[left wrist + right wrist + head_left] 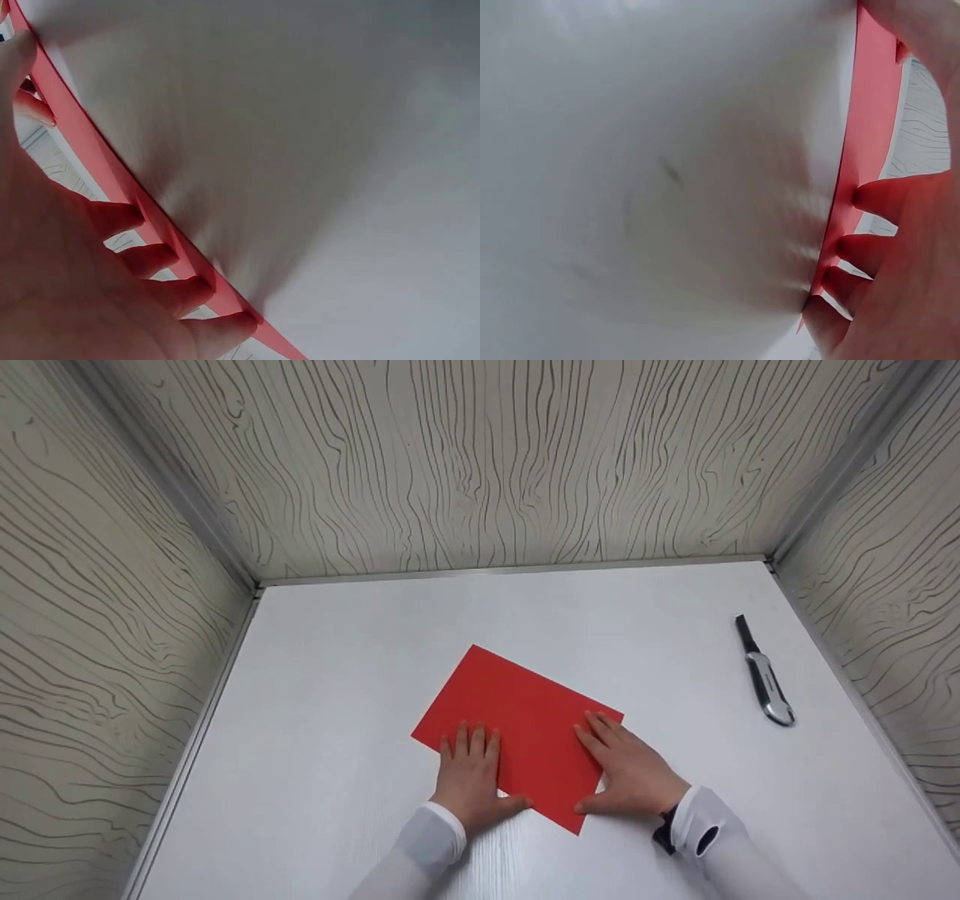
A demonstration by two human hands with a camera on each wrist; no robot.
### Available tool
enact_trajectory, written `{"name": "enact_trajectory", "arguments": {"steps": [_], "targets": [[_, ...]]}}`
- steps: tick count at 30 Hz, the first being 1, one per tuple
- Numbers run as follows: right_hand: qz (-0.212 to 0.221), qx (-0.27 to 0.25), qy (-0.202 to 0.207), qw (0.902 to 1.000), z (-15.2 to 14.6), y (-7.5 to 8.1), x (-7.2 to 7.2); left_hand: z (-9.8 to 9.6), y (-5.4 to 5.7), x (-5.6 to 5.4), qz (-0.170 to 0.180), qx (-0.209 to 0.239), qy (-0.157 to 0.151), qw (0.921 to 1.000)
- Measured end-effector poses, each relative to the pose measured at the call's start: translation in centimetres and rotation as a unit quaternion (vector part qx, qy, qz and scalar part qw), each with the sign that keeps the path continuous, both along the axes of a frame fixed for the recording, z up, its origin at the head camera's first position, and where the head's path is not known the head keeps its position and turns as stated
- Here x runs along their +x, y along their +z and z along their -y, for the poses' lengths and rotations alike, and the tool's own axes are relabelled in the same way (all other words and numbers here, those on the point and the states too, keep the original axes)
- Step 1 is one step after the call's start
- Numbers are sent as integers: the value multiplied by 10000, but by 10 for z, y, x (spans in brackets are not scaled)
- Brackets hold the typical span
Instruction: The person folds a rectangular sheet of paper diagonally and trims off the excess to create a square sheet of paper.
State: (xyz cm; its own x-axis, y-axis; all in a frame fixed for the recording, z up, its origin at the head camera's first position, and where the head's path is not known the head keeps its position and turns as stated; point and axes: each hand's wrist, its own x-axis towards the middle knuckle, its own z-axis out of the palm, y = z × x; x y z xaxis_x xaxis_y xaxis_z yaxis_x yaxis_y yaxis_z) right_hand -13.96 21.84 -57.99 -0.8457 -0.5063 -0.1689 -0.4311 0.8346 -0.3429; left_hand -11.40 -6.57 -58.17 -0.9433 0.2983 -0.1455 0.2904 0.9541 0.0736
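Observation:
A red sheet of paper (pixel 517 712) lies flat and turned at an angle on the white table. On its lower left edge rests my left hand (pixel 472 784), fingers spread and straight, the thumb out along the near edge. My right hand (pixel 634 776) touches the right edge, its fingertips on the paper near the right corner and its thumb beside the near corner. In the left wrist view the fingertips press on the red paper (pixel 112 165). Fingertips also meet the red paper (pixel 874 112) in the right wrist view. Neither hand grips anything.
At the right of the white table (pixel 337 660) lies a utility knife (pixel 765 675) with a grey and black handle. Panels with a wood-grain pattern (pixel 480 465) stand at the back and both sides. Metal strips run along the table's edges.

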Motion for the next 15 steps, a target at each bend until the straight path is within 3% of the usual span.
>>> {"name": "enact_trajectory", "arguments": {"steps": [9,15], "targets": [[-144,-17,-21,9999,0,-3,0,-3,0,-2,-67,123,102,9999],[-245,-237,-235,9991,-1,-1,-4,0,1,-4,-328,428,193,9984]]}}
